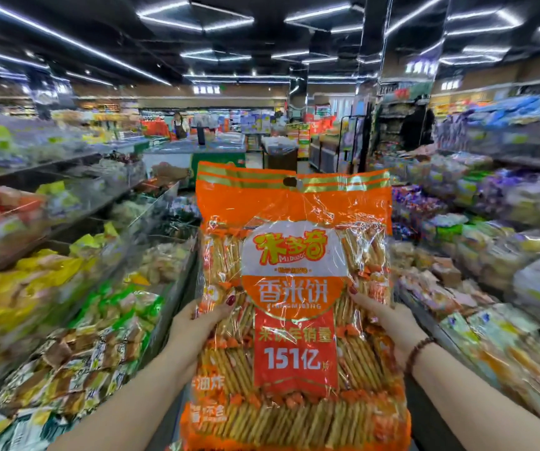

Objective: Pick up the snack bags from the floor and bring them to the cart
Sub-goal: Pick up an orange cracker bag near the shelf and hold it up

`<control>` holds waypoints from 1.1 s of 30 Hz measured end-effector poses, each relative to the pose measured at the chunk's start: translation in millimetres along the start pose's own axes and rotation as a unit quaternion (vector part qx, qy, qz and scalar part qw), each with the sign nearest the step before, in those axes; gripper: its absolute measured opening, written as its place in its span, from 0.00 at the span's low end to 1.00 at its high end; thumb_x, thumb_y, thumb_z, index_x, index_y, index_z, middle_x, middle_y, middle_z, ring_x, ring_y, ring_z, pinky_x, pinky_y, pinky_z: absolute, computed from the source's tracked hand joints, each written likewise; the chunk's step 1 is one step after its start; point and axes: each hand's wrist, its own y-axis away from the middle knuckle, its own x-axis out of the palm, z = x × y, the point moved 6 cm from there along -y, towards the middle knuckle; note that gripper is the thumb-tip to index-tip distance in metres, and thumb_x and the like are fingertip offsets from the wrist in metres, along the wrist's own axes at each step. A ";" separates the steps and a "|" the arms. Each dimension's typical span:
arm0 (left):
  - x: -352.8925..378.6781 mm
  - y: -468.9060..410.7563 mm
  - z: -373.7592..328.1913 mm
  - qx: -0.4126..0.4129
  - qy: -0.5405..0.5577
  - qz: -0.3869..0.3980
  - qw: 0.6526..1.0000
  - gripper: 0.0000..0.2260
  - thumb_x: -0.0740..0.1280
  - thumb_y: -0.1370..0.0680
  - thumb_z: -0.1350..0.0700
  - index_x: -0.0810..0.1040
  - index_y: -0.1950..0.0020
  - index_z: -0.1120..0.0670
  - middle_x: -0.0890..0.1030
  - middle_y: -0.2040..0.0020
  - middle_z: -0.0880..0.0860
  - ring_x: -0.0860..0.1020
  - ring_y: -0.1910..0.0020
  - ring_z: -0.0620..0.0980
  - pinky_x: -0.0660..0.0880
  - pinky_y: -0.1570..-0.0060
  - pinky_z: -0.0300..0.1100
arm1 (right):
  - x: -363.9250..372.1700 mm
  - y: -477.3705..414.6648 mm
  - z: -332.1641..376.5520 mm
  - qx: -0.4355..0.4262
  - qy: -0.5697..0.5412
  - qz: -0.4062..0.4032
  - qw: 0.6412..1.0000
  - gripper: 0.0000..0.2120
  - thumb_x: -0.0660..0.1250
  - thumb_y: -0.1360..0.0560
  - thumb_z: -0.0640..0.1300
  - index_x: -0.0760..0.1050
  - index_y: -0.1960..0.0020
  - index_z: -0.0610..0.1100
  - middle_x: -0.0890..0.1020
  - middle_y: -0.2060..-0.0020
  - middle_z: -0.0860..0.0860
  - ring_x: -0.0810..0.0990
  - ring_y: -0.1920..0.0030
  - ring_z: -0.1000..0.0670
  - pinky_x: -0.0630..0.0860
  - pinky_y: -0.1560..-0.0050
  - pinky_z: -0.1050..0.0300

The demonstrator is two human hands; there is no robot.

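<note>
A large orange snack bag [294, 288] of rice crackers stands upright in front of me, filling the middle of the view. My left hand [197, 323] grips its left edge, thumb on the front. My right hand [382, 317] grips its right edge, also thumb in front, with a bead bracelet on the wrist. The fingers of both hands are hidden behind the bag. No cart is in view.
I face down a supermarket aisle. Sloped bins of packaged snacks [67, 320] line the left, and more snack bins [489, 271] line the right. A freezer counter [197, 151] and a person [179, 125] stand far ahead. The floor is hidden by the bag.
</note>
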 end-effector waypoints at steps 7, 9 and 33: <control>41.0 -167.1 -2.4 -0.018 -0.017 -0.031 0.999 0.27 0.79 0.35 0.55 0.75 0.38 0.56 0.85 0.50 0.62 0.84 0.53 0.62 0.79 0.51 0.62 | 25.9 -172.5 47.9 -0.002 0.013 0.013 1.000 0.21 0.77 0.35 0.48 0.78 0.46 0.39 0.83 0.60 0.44 0.81 0.58 0.43 0.78 0.54 0.48; 45.4 -209.6 -6.3 -0.017 -0.027 -0.046 0.998 0.33 0.82 0.39 0.53 0.75 0.37 0.56 0.85 0.50 0.61 0.84 0.53 0.62 0.79 0.50 0.62 | 35.8 -213.3 59.8 0.003 0.019 0.013 1.000 0.12 0.75 0.31 0.47 0.77 0.53 0.42 0.82 0.59 0.45 0.80 0.54 0.42 0.76 0.47 0.43; 77.7 -742.2 -18.7 -0.061 -0.040 -0.073 0.995 0.30 0.82 0.40 0.49 0.80 0.42 0.55 0.85 0.50 0.58 0.84 0.51 0.60 0.77 0.45 0.61 | 174.4 -747.6 132.5 0.077 0.039 0.047 0.995 0.22 0.77 0.33 0.47 0.76 0.46 0.36 0.86 0.64 0.43 0.85 0.67 0.44 0.79 0.68 0.56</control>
